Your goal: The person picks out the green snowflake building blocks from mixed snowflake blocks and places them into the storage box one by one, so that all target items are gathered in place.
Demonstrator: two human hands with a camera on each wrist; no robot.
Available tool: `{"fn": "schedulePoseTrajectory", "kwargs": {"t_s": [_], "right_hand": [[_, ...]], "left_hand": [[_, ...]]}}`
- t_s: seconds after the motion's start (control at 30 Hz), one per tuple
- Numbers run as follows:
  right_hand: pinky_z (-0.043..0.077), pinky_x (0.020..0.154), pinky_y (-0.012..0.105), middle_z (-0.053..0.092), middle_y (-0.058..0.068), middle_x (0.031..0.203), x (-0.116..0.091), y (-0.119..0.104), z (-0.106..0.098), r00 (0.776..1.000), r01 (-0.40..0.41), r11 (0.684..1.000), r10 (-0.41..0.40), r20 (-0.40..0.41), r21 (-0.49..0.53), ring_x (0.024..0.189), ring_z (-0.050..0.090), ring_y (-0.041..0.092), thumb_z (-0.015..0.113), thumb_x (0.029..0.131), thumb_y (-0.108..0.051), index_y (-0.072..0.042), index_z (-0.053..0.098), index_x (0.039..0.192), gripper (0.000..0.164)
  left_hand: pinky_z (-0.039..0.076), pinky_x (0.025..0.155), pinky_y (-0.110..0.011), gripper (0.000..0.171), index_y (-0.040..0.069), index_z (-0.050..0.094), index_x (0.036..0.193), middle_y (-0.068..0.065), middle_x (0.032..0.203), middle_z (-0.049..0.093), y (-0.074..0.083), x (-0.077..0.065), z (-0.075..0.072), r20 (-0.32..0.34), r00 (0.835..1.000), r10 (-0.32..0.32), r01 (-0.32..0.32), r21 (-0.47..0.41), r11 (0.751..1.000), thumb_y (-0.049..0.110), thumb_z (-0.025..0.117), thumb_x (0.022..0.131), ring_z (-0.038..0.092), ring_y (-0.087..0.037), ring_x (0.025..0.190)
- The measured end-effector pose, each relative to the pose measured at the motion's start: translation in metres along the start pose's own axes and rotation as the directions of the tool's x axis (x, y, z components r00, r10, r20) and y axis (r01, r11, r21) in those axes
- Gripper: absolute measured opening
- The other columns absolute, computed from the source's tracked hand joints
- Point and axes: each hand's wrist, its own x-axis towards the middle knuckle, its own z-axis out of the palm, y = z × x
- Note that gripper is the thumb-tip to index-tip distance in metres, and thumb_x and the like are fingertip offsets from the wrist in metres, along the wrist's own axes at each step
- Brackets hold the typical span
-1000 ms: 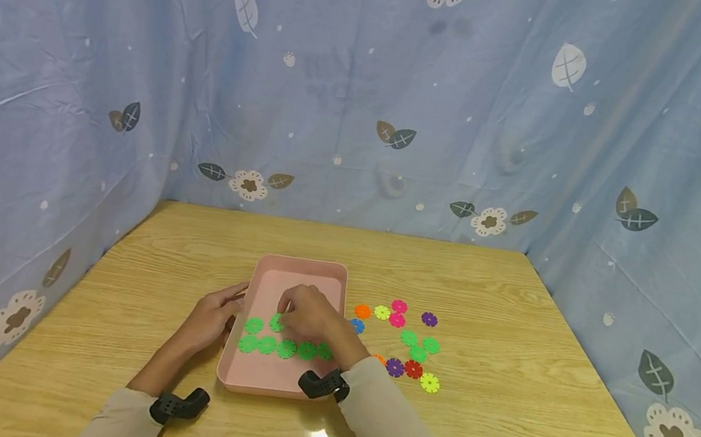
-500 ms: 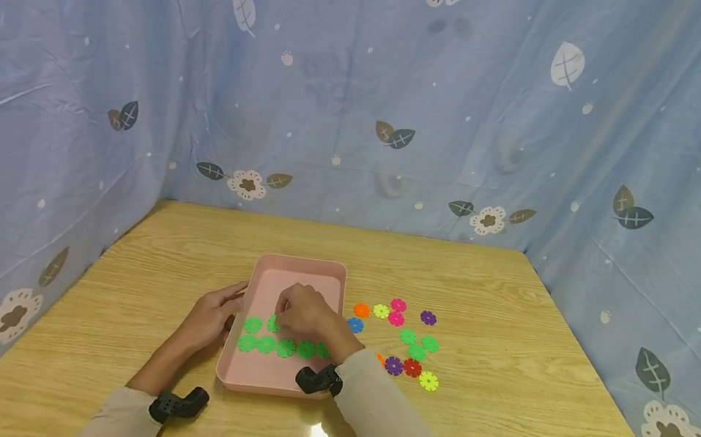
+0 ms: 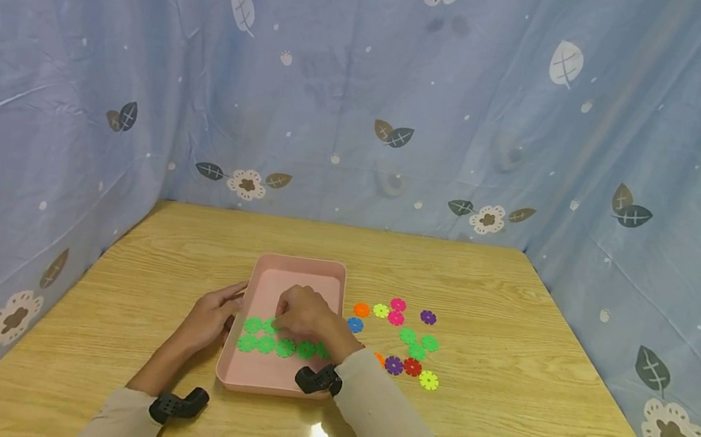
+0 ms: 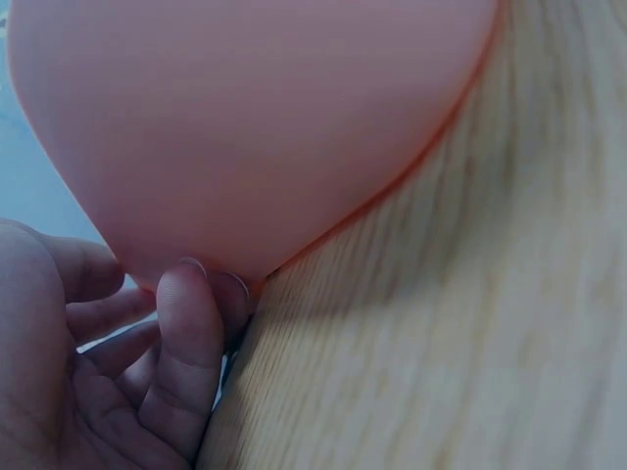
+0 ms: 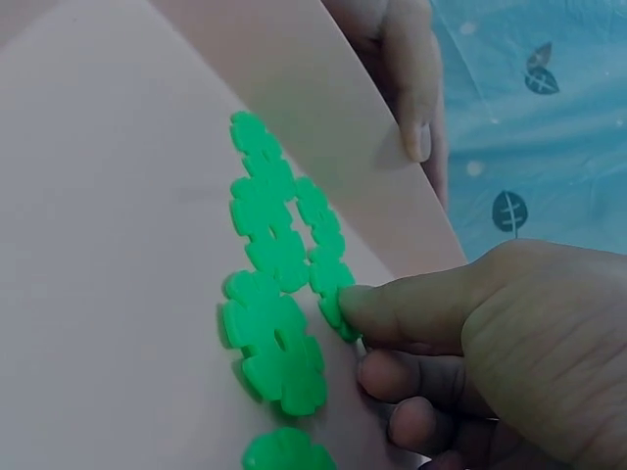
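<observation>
A pink tray point(image 3: 292, 377) lies in front of me with several green flower-shaped plastic discs on its floor. My left hand point(image 3: 211, 318) holds the tray's left side. In the left wrist view its thumb point(image 4: 186, 323) and a fingertip close on the pink edge. My right hand point(image 3: 306, 312) is inside the tray and pinches a green flower disc point(image 5: 328, 282) with thumb and fingers, low over the floor. This disc sits beside another green disc point(image 3: 253, 325), behind a row of green discs point(image 3: 285, 348). My right hand hides part of the tray.
Right of the tray are loose flower discs: an orange one point(image 3: 361, 310), a blue one point(image 3: 355, 325), purple ones, a red one point(image 3: 413, 367), pink ones, yellow ones and several green ones point(image 3: 416, 351). A patterned blue curtain point(image 3: 366, 102) surrounds the wooden table point(image 3: 497, 415).
The green disc in my right hand has come slightly left and down, nearer its left neighbour and flatter to the tray floor. My left hand keeps its place on the tray.
</observation>
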Motion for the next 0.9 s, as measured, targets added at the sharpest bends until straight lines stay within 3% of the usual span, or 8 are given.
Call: {"fn": "schedulePoseTrajectory", "kwargs": {"t_s": [0.6,0.9], "right_hand": [[0.045,0.055,0.024,0.059,-0.009,0.071,-0.0032,-0.0042,-0.0028,0.998,0.057,0.997,-0.059,-0.021,-0.055,0.063,0.054,0.011,0.074,0.082,-0.028,-0.022,0.063,0.071,0.017],[0.043,0.049,0.023,0.058,-0.006,0.072,-0.0070,0.0002,-0.0083,0.993,0.118,0.993,-0.117,-0.015,0.013,0.057,0.050,0.010,0.070,0.084,-0.025,-0.019,0.062,0.074,0.015]], "left_hand": [[0.054,0.050,-0.038,0.048,0.011,0.036,0.146,-0.020,0.126,0.057,-0.0001,0.0005,-0.0029,0.015,1.000,-0.005,0.005,-0.013,1.000,0.026,0.042,0.101,0.064,-0.027,0.062],[0.053,0.049,-0.037,0.046,0.013,0.037,0.146,-0.018,0.125,0.058,0.0000,-0.0005,-0.0023,-0.003,1.000,-0.018,0.018,0.023,1.000,0.024,0.041,0.101,0.062,-0.026,0.059]]}}
